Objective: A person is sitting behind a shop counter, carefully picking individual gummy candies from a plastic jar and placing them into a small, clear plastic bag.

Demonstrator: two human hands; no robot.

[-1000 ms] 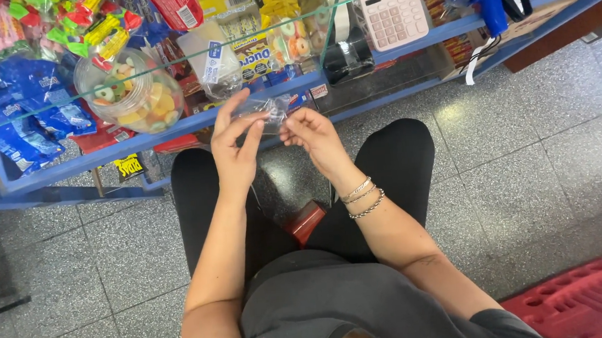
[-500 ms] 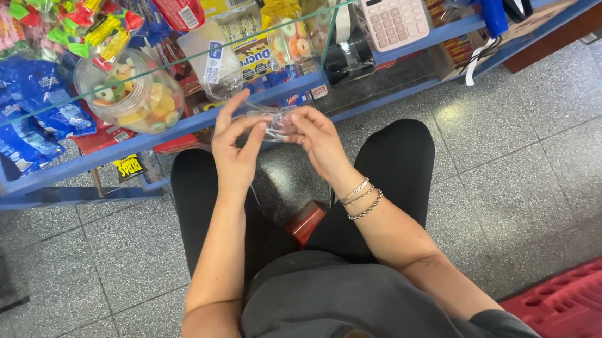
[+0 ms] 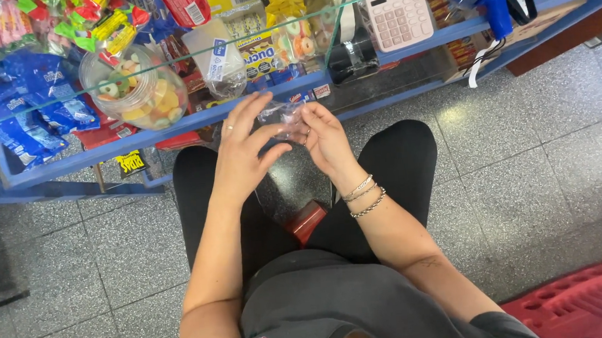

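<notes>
Bag point(image 3: 279, 115) pinched between left hand point(image 3: 243, 152) and right hand point(image 3: 323, 138), fingers closed on it; contents unclear, candy jar point(image 3: 136, 89) untouched.

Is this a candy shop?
Probably a small sweet shop or kiosk. A glass counter holds a jar of ring sweets and blue snack packets, with a calculator on top.

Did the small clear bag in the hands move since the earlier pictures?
No. The clear bag stays between the left hand and right hand, just below the blue shelf edge, as before.
</notes>
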